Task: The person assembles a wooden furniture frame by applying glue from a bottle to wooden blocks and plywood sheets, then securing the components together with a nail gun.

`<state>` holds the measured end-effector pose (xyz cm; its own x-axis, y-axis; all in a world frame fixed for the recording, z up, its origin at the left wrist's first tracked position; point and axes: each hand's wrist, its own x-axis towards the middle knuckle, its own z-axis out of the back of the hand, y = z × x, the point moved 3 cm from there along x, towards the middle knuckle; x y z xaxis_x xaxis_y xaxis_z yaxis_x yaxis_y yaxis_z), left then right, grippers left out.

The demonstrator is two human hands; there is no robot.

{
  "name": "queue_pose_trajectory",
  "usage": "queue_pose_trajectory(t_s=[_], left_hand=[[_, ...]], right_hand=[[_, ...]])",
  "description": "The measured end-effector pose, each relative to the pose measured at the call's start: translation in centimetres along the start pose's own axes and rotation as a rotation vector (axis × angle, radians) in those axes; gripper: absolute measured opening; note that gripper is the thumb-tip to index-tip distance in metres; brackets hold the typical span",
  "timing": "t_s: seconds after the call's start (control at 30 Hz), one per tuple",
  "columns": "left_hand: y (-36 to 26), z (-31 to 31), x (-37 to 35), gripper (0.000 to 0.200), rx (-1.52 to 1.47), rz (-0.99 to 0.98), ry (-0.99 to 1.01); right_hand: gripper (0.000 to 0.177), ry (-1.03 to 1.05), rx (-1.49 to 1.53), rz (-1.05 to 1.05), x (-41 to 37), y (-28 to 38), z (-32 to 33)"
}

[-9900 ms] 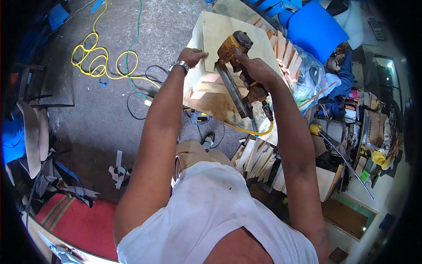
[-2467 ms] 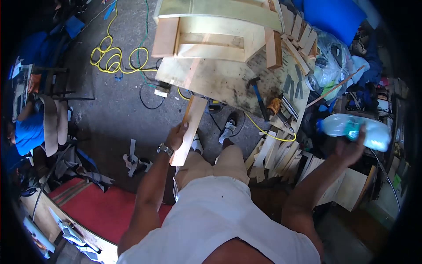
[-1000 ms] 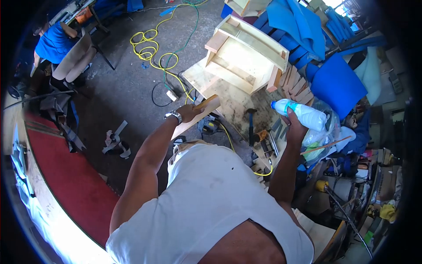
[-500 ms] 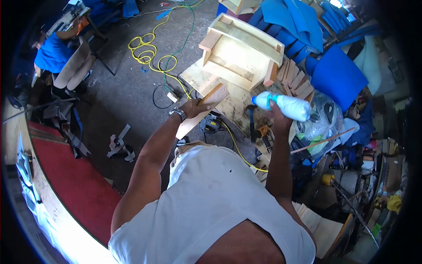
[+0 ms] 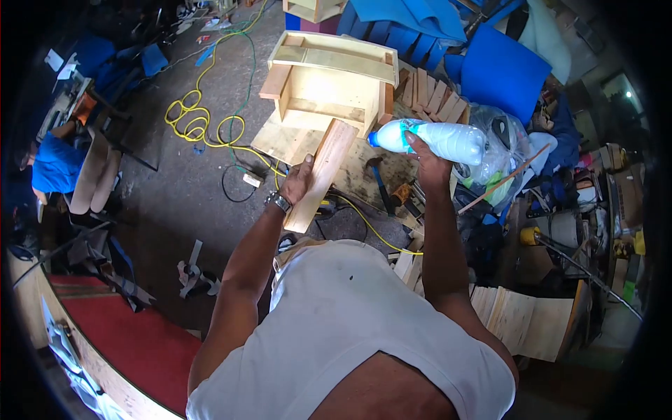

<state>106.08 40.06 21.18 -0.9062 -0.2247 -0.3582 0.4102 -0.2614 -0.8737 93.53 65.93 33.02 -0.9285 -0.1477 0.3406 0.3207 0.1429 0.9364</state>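
Plank (image 5: 323, 171) in left hand (image 5: 299, 180), fingers clamped round its edge. Plank held slanted over near edge of tabletop (image 5: 283, 140), top end just short of wooden frame (image 5: 329, 70). White bottle (image 5: 448, 142) in right hand (image 5: 425, 157), fingers wrapped tight. Bottle lies sideways, blue cap (image 5: 374, 138) just right of plank's top end.

Risks, by my reckoning: one-handed grip, so plank may twist or slip; sideways bottle, squeezed off target, may dribble onto tabletop or hammer (image 5: 378, 185) below.
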Motion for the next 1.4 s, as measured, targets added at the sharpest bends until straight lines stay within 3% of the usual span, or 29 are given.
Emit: queue_pose_trajectory(t_s=[0.07, 0.13, 0.17, 0.27, 0.3, 0.4, 0.47, 0.53, 0.6, 0.67, 0.8, 0.87, 0.9, 1.0, 1.07, 1.1, 1.17, 1.27, 1.37, 1.4], left_hand=[[-0.3, -0.2, 0.2, 0.067, -0.054, -0.124, 0.022], [0.8, -1.5, 0.4, 0.063, -0.228, -0.478, -0.026], [0.7, -1.6, 0.3, 0.046, -0.228, -0.592, -0.084], [-0.2, -1.9, -0.1, 0.04, -0.187, -0.608, -0.121], [-0.3, -2.0, 0.0, 0.035, -0.204, -0.541, -0.088], [-1.1, -2.4, -0.1, 0.035, -0.234, -0.569, -0.104], [-0.8, -2.3, 0.1, 0.039, -0.177, -0.591, -0.118], [0.2, -1.9, 0.2, 0.047, -0.061, -0.604, -0.158], [0.7, -1.3, 0.6, 0.048, 0.003, -0.618, -0.163], [0.8, -1.5, 0.5, 0.048, 0.058, -0.596, -0.173], [-0.3, -0.9, 0.2, 0.049, 0.147, -0.626, -0.172], [0.1, -0.8, 0.1, 0.048, 0.144, -0.678, -0.187], [-0.2, -0.7, 0.0, 0.046, 0.128, -0.703, -0.193], [-0.5, -0.5, -0.3, 0.046, 0.204, -0.569, -0.128], [-0.2, -0.2, -0.5, 0.045, 0.199, -0.636, -0.145], [0.0, -0.1, -0.4, 0.045, 0.191, -0.673, -0.16], [0.2, -0.2, -0.1, 0.046, 0.121, -0.745, -0.211], [0.4, -0.4, 0.1, 0.047, 0.136, -0.648, -0.165], [1.0, 0.0, 0.0, 0.046, 0.211, -0.637, -0.16], [1.0, 0.2, 0.3, 0.046, 0.218, -0.632, -0.167]], right_hand=[[0.044, -0.021, 0.013, 0.016, 0.1, 1.0, -0.1], [0.041, -0.002, 0.033, -0.053, 0.4, 3.9, -0.7], [0.04, 0.003, 0.042, -0.087, 0.5, 5.1, -0.7], [0.03, 0.071, -0.081, 0.018, 0.9, 6.2, -0.8], [0.03, 0.089, -0.029, 0.13, 0.8, 6.7, -1.7], [0.036, 0.169, -0.175, 0.203, 0.4, 7.0, -3.3], [0.04, 0.157, 0.106, 0.151, 1.3, 4.4, -2.9], [0.041, 0.152, 0.077, -0.013, 1.3, 4.1, -3.1], [0.04, 0.149, -0.27, -0.264, 1.8, 5.3, -2.0], [0.039, 0.223, 0.252, -0.052, 2.1, 2.4, -1.0], [0.038, 0.146, 0.033, 0.07, 1.6, 2.2, -3.1], [0.04, 0.108, -0.462, 0.044, 2.3, 2.5, -2.2], [0.045, 0.149, -0.28, -0.068, 2.2, 3.4, -2.6], [0.048, 0.218, 1.12, -0.429, 0.4, 2.9, -4.4], [0.04, 0.337, 0.899, -0.172, 1.2, -0.9, -3.5], [0.038, 0.274, 0.662, -0.17, 1.6, -1.0, -2.8], [0.036, 0.268, 1.051, -0.338, 1.8, -1.1, -2.6], [0.037, 0.35, 1.142, -0.255, 0.5, 1.2, -5.3], [0.041, 0.252, 0.699, -0.169, 1.9, -4.0, -2.3], [0.041, 0.231, 0.678, -0.181, 2.1, -3.8, -2.0]])
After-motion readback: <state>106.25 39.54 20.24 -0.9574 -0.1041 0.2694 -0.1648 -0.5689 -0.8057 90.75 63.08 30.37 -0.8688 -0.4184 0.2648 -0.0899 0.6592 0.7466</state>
